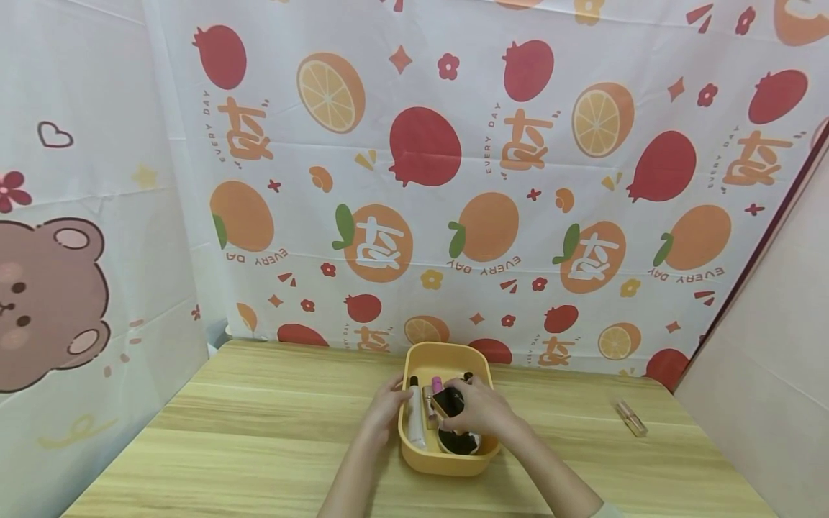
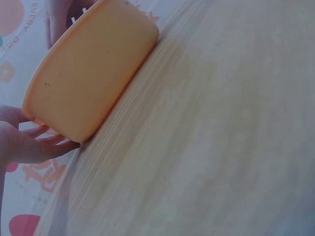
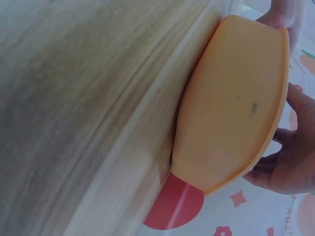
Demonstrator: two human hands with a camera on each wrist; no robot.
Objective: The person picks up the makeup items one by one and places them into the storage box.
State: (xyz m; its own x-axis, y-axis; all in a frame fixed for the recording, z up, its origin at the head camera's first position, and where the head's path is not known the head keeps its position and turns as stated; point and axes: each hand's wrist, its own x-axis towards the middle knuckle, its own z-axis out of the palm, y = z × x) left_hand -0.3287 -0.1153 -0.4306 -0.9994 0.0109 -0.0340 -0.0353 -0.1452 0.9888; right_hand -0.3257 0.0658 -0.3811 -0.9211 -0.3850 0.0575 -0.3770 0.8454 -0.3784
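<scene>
A yellow plastic basket stands on the table. My left hand grips its left side, thumb over the rim and fingers along the outer wall, as the left wrist view shows. Inside the basket, my right hand holds a black rectangular case with a gold edge between thumb and fingers. Around it lie a white tube with a black cap, a slim gold tube, a pink-capped item and a round black shiny compact. The right hand partly hides the contents.
A small pinkish-gold cosmetic tube lies on the wooden table to the right. Behind the table hangs a fruit-print cloth, close to the basket's far end. Another cloth with a bear print hangs at the left.
</scene>
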